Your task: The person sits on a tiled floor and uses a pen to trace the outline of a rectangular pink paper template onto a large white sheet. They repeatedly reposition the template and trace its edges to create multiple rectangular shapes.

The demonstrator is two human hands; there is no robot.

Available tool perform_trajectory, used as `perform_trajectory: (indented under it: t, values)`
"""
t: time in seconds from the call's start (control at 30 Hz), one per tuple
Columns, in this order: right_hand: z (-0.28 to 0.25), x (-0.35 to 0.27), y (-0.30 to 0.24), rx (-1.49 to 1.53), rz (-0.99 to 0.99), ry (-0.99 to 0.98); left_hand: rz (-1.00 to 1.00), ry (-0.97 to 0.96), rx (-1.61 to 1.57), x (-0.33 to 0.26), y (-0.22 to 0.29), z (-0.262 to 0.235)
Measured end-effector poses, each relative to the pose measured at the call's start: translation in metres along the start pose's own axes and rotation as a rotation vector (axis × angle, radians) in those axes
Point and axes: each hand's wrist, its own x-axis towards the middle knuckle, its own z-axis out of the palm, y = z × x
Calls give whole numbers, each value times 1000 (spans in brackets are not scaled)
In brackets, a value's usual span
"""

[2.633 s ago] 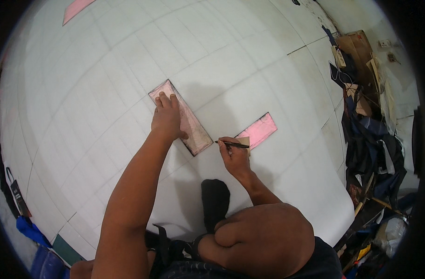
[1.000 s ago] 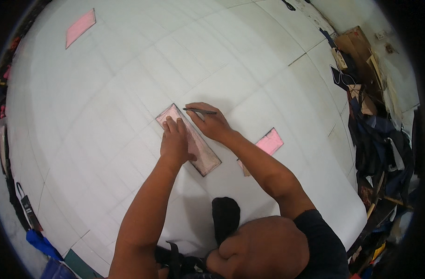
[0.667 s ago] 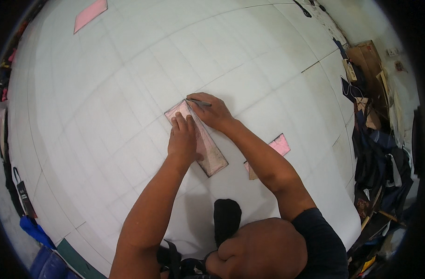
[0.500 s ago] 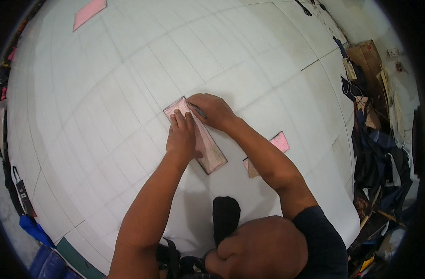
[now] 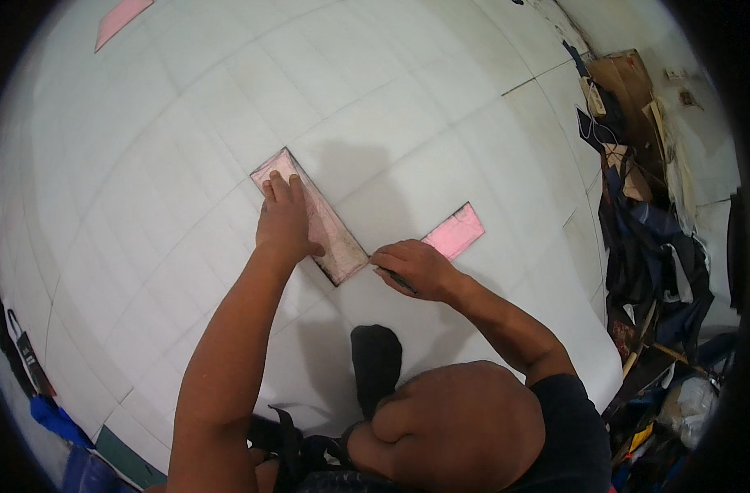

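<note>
My left hand (image 5: 286, 214) lies flat with fingers spread on a long pale pink rectangular template (image 5: 332, 234) with dark edges, pressing it against a large white sheet (image 5: 186, 238). At the template's near right corner, my right hand (image 5: 420, 269) pinches a dark pen (image 5: 398, 281). Its fingertips are right beside that corner; the pen's tip is too small to make out. A shorter bright pink piece (image 5: 455, 232) lies just beyond my right hand, which covers its near end.
Another pink piece (image 5: 122, 23) lies at the far left. Faint straight lines cross the white surface. My dark-socked foot (image 5: 376, 361) rests close to the template. Along the right edge are a brown cardboard piece (image 5: 625, 90) and piled dark cloth (image 5: 658, 263); a blue item (image 5: 59, 419) sits at the lower left.
My right hand has moved with the pen along the template's right edge, from its far end to its near right corner. My left hand stays on the template. The view has shifted slightly.
</note>
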Motion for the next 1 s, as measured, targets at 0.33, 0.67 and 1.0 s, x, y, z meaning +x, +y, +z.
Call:
perform_trajectory:
  t: [0.33, 0.67, 1.0]
  values:
    - [-1, 30, 12, 89, 219, -86, 44, 88, 9, 4, -5, 10]
    - [1, 166, 51, 10, 209, 23, 42, 91, 13, 3, -4, 9]
    - [11, 147, 28, 368, 388, 424, 114, 179, -114, -11, -25, 22]
